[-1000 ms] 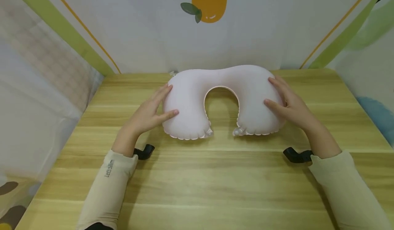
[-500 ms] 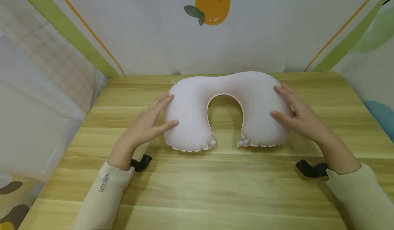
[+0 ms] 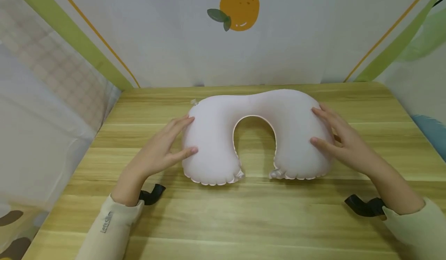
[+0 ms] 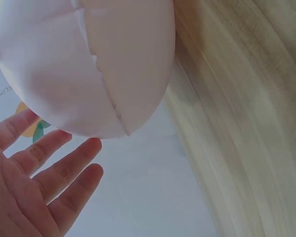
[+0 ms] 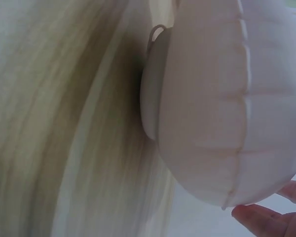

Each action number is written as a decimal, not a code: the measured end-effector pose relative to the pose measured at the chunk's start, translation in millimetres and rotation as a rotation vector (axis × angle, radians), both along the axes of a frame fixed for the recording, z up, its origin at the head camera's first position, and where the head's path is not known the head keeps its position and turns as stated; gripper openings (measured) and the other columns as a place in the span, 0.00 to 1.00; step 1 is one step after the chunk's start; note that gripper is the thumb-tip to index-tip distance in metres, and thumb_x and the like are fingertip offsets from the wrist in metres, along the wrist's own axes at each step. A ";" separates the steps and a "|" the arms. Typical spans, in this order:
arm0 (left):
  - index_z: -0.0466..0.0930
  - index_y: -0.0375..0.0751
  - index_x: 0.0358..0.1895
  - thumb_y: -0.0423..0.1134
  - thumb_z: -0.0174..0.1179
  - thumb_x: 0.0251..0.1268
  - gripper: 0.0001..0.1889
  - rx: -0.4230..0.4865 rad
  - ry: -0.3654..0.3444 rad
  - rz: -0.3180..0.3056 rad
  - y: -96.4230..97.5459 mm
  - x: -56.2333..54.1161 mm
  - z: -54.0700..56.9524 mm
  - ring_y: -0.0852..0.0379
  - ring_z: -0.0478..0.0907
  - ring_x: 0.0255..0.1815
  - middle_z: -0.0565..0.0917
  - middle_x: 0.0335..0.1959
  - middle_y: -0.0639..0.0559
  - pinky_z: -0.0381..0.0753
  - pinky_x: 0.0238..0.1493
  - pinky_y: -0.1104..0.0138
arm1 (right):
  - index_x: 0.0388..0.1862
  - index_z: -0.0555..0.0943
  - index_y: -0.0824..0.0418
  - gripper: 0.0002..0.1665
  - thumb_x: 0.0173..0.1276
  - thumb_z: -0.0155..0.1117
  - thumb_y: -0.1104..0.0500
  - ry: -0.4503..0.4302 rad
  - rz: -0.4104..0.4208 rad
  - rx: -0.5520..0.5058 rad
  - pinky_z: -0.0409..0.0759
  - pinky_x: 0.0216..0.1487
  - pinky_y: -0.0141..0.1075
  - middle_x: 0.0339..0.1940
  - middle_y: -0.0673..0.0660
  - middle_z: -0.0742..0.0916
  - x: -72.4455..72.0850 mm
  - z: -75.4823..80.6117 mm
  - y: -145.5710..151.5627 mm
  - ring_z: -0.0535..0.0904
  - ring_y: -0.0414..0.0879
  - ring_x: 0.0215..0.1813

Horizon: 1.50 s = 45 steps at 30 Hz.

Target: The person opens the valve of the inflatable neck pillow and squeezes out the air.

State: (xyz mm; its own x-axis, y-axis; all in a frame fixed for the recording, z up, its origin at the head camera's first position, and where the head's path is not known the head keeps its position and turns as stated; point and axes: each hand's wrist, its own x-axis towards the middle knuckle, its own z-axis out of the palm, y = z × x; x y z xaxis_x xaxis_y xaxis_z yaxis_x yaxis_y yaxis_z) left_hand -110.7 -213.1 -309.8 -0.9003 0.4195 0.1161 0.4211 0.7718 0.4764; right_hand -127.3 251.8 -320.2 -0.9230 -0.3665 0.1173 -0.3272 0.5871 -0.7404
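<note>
touched both ends of the pillow (image 3: 254, 105) with relaxed left hand (image 3: 158, 151) and right hand (image 3: 348, 144) alike; with uneven pressure, probably risked slipping off rounded sides.

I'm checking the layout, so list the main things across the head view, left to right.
Checked patch → left hand → pale U-shaped pillow → right hand → blue patch at the right edge.

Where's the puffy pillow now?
In the head view, the puffy pillow is near the middle, over the wooden table, between the left hand at its left end and the right hand at its right end.
</note>
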 end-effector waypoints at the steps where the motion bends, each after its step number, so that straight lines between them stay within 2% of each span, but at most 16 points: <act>1: 0.54 0.54 0.79 0.57 0.62 0.67 0.42 -0.001 0.001 0.001 -0.3 1.8 0.4 0.39 0.63 0.76 0.56 0.80 0.48 0.68 0.68 0.37 | 0.81 0.55 0.42 0.47 0.69 0.66 0.59 0.001 -0.003 0.006 0.63 0.58 0.77 0.84 0.51 0.49 1.6 -0.1 -0.1 0.45 0.61 0.82; 11: 0.55 0.55 0.78 0.56 0.65 0.64 0.42 -0.006 0.025 0.014 -0.6 17.6 1.3 0.41 0.66 0.74 0.58 0.79 0.49 0.71 0.65 0.38 | 0.80 0.58 0.43 0.47 0.67 0.68 0.62 0.035 0.008 0.007 0.65 0.57 0.77 0.83 0.53 0.54 15.2 0.6 0.2 0.49 0.63 0.81; 16: 0.56 0.55 0.78 0.56 0.66 0.63 0.42 -0.017 0.037 0.009 -0.8 22.2 1.6 0.41 0.68 0.72 0.60 0.78 0.49 0.74 0.63 0.39 | 0.79 0.59 0.42 0.48 0.66 0.69 0.63 0.049 0.003 0.020 0.66 0.56 0.77 0.82 0.54 0.57 20.4 0.4 3.2 0.55 0.65 0.79; 23: 0.59 0.55 0.77 0.55 0.69 0.59 0.43 -0.010 0.063 -0.012 0.8 26.6 3.5 0.43 0.69 0.72 0.65 0.75 0.49 0.74 0.63 0.40 | 0.79 0.59 0.42 0.50 0.64 0.70 0.64 0.064 0.008 0.031 0.69 0.55 0.74 0.82 0.48 0.57 30.4 -1.8 11.7 0.55 0.55 0.80; 25: 0.59 0.54 0.76 0.55 0.70 0.58 0.44 -0.011 0.072 -0.022 1.8 27.7 4.1 0.43 0.68 0.72 0.65 0.74 0.48 0.73 0.64 0.40 | 0.79 0.59 0.42 0.50 0.64 0.70 0.65 0.069 0.010 0.031 0.76 0.64 0.56 0.83 0.48 0.56 33.4 -3.6 14.6 0.55 0.52 0.80; 26: 0.60 0.53 0.76 0.55 0.70 0.58 0.44 -0.014 0.077 -0.025 2.4 28.2 4.5 0.43 0.68 0.72 0.66 0.74 0.48 0.73 0.65 0.40 | 0.79 0.58 0.42 0.50 0.64 0.70 0.65 0.074 0.013 0.035 0.77 0.66 0.44 0.83 0.48 0.56 34.8 -4.5 16.0 0.54 0.49 0.81; 27: 0.60 0.53 0.76 0.55 0.70 0.58 0.44 -0.016 0.079 -0.027 2.9 28.8 4.8 0.43 0.69 0.72 0.66 0.74 0.48 0.73 0.65 0.40 | 0.80 0.58 0.43 0.50 0.64 0.70 0.64 0.077 0.016 0.037 0.78 0.65 0.42 0.83 0.48 0.56 36.1 -4.8 17.0 0.53 0.48 0.81; 29: 0.61 0.53 0.76 0.56 0.70 0.58 0.43 -0.018 0.079 -0.030 3.9 29.7 5.4 0.43 0.69 0.71 0.66 0.74 0.48 0.73 0.65 0.41 | 0.79 0.59 0.42 0.50 0.64 0.71 0.64 0.077 0.009 0.043 0.72 0.60 0.21 0.83 0.46 0.56 38.5 -4.5 18.7 0.53 0.44 0.81; 30: 0.61 0.53 0.76 0.56 0.70 0.58 0.43 -0.019 0.075 -0.032 4.4 30.1 5.7 0.44 0.69 0.71 0.67 0.73 0.49 0.74 0.65 0.41 | 0.79 0.59 0.41 0.50 0.64 0.71 0.63 0.077 0.003 0.049 0.67 0.57 0.13 0.83 0.44 0.56 39.6 -4.0 19.3 0.54 0.42 0.80; 33: 0.61 0.54 0.75 0.57 0.69 0.58 0.43 -0.022 0.063 -0.044 6.0 31.0 7.2 0.44 0.69 0.71 0.67 0.73 0.49 0.74 0.64 0.41 | 0.79 0.59 0.39 0.50 0.64 0.71 0.62 0.067 -0.012 0.074 0.65 0.57 0.11 0.82 0.41 0.56 43.6 -1.1 21.4 0.54 0.37 0.79; 34: 0.61 0.54 0.75 0.57 0.69 0.58 0.42 -0.022 0.059 -0.049 6.7 31.1 7.7 0.43 0.69 0.71 0.67 0.74 0.48 0.74 0.65 0.41 | 0.79 0.59 0.39 0.49 0.64 0.72 0.62 0.065 -0.017 0.076 0.59 0.53 0.07 0.82 0.40 0.57 44.7 -0.7 22.5 0.55 0.36 0.79; 39: 0.63 0.53 0.74 0.57 0.69 0.59 0.41 -0.020 0.056 -0.072 10.6 31.3 9.0 0.43 0.69 0.71 0.67 0.73 0.48 0.73 0.65 0.42 | 0.78 0.60 0.38 0.49 0.63 0.72 0.61 0.054 -0.023 0.094 0.58 0.53 0.06 0.81 0.40 0.57 47.5 -2.1 28.2 0.56 0.36 0.78; 40: 0.63 0.53 0.74 0.57 0.69 0.59 0.41 -0.020 0.056 -0.075 11.4 31.0 9.0 0.43 0.69 0.72 0.66 0.74 0.48 0.73 0.65 0.42 | 0.78 0.60 0.38 0.49 0.63 0.72 0.60 0.050 -0.028 0.106 0.63 0.55 0.09 0.81 0.40 0.57 47.4 -2.3 29.4 0.56 0.36 0.78; 41: 0.63 0.53 0.74 0.57 0.69 0.59 0.41 -0.020 0.056 -0.076 12.2 30.6 9.0 0.44 0.68 0.72 0.66 0.74 0.48 0.73 0.66 0.42 | 0.78 0.60 0.37 0.49 0.63 0.72 0.60 0.047 -0.033 0.119 0.67 0.57 0.13 0.81 0.40 0.57 47.2 -2.5 30.6 0.56 0.36 0.78; 43: 0.62 0.52 0.75 0.57 0.69 0.59 0.41 -0.023 0.058 -0.081 13.6 29.4 8.6 0.44 0.68 0.72 0.66 0.74 0.48 0.73 0.66 0.43 | 0.78 0.60 0.37 0.49 0.63 0.72 0.60 0.047 -0.041 0.140 0.76 0.62 0.32 0.81 0.41 0.58 46.6 -2.7 32.7 0.57 0.38 0.77; 45: 0.62 0.52 0.75 0.57 0.69 0.59 0.42 -0.028 0.060 -0.083 14.7 28.4 8.5 0.44 0.68 0.72 0.65 0.74 0.48 0.73 0.66 0.43 | 0.78 0.60 0.37 0.49 0.63 0.72 0.59 0.042 -0.049 0.160 0.77 0.60 0.52 0.81 0.42 0.58 46.0 -2.4 34.4 0.57 0.38 0.78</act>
